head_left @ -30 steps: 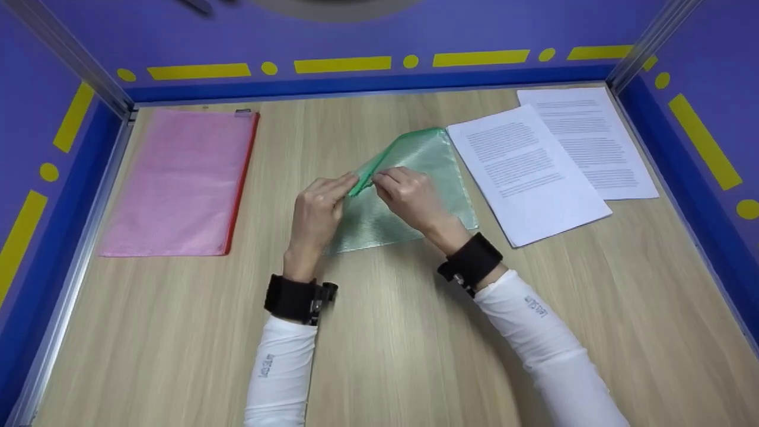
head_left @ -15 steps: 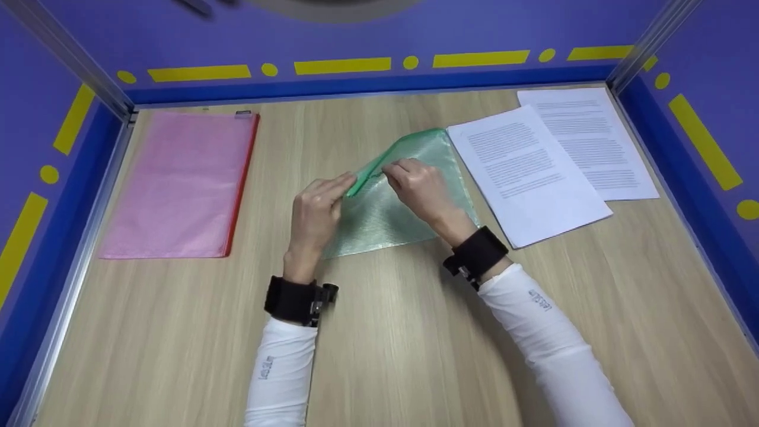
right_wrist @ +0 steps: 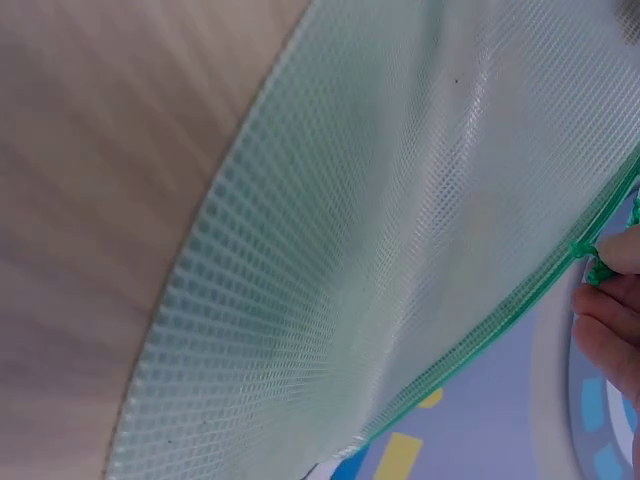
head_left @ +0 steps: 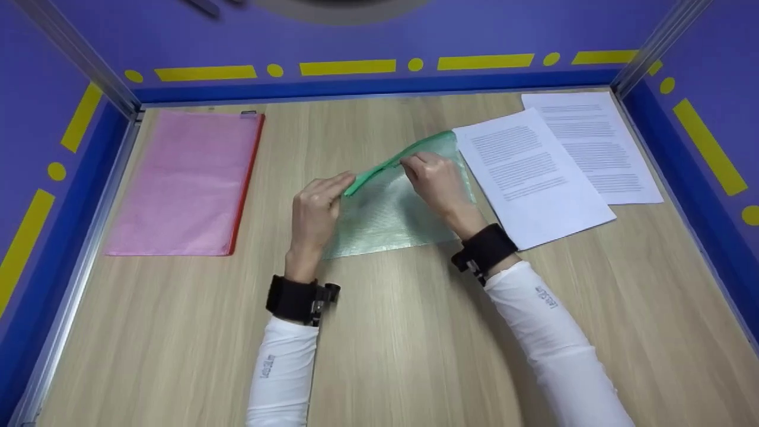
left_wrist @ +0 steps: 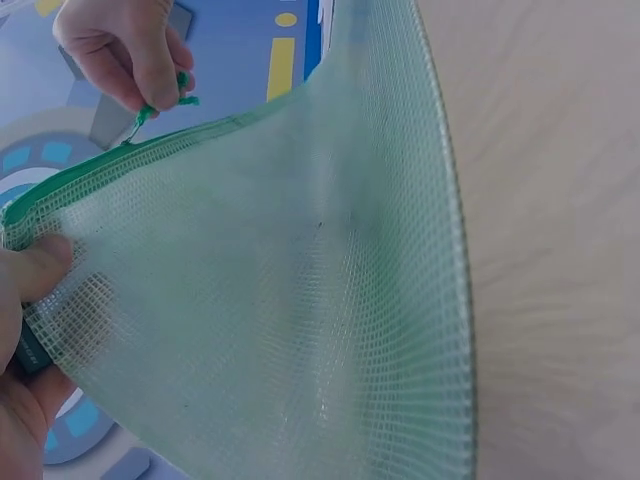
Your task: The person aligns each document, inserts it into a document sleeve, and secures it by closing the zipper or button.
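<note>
We see the left hand (head_left: 315,207) reaching forward from the near side, back of the hand up, its thumb and fingers pinching the near end of the green zip edge (head_left: 382,170); a dark tab (left_wrist: 32,352) shows beside its thumb in the left wrist view. Ahead and to its right, the right hand (head_left: 436,181) comes in on a slant, fingers bent, pinching a knotted green cord (right_wrist: 600,268) at that same edge. Between and beneath the two hands is the mesh pouch (head_left: 391,219), lifted and bowed along its zip. That edge points from the left fingertips away and to the right, past the right hand to a far corner by the papers; with the mesh bent, we cannot tell which way its long axis runs. Against a second ago, the right hand is farther from the left one, along the zip, and the edge between them looks straighter, while the left hand holds almost the same spot. Well to the left of the left hand lies a pink pouch (head_left: 184,184), and just right of the right hand a printed stack (head_left: 533,184) overlaps another sheet (head_left: 616,160), both unmoved.
</note>
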{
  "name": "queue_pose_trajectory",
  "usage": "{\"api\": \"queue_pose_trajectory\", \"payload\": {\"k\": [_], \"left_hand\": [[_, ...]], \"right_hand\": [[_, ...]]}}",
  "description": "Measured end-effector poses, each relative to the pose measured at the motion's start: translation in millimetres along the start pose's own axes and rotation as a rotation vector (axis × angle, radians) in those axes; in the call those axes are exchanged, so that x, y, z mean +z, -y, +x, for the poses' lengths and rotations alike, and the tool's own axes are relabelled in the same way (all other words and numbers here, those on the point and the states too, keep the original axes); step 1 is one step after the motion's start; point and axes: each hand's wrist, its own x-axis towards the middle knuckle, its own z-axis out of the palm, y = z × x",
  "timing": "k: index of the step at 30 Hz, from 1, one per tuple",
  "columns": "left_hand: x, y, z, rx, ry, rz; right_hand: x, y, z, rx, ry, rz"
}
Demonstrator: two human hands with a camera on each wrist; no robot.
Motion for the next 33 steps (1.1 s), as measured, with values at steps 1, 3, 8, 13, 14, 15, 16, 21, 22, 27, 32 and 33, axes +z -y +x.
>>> {"api": "queue_pose_trajectory", "payload": {"k": [1, 3, 8, 13, 14, 15, 16, 21, 22, 27, 32, 33], "left_hand": [[0.4, 0.1, -0.1, -0.006, 0.001, -0.002], [0.9, 0.3, -0.1, -0.017, 0.001, -0.009], [0.5, 1.5, 0.1, -0.026, -0.008, -0.004], [-2.0, 4.6, 0.0, -0.027, -0.028, -0.004], [-2.7, 5.5, 0.0, -0.03, -0.035, -0.005], [-3.4, 6.4, -0.1, -0.034, -0.043, -0.008], [-4.1, 7.3, -0.1, -0.038, -0.051, -0.009], [-5.9, 10.8, 0.1, -0.054, -0.079, -0.018], [-5.9, 11.4, 0.2, -0.055, -0.08, -0.017], [-4.8, 13.8, -0.3, -0.065, -0.081, -0.009], [-4.9, 16.9, -0.8, -0.077, -0.104, -0.012], [-5.0, 17.6, -0.8, -0.08, -0.105, -0.014]], "right_hand": [[-1, -1, -0.4, 0.012, 0.006, 0.001], [-1, -4, -0.8, 0.026, 0.015, -0.001], [0, -6, 1.5, 0.025, 0.015, 0.005], [0, -11, 2.0, 0.046, 0.004, -0.027], [0, -12, 1.7, 0.056, 0.006, -0.03], [0, -13, 1.3, 0.064, 0.01, -0.03], [-1, -15, 0.8, 0.072, 0.014, -0.03], [-5, -21, -0.7, 0.105, 0.022, -0.006], [-5, -22, -1.0, 0.109, 0.02, -0.005], [-6, -27, -2.6, 0.109, 0.008, -0.036], [-8, -35, -5.0, 0.113, -0.001, -0.066], [-9, -36, -5.7, 0.118, 0.003, -0.066]]}}
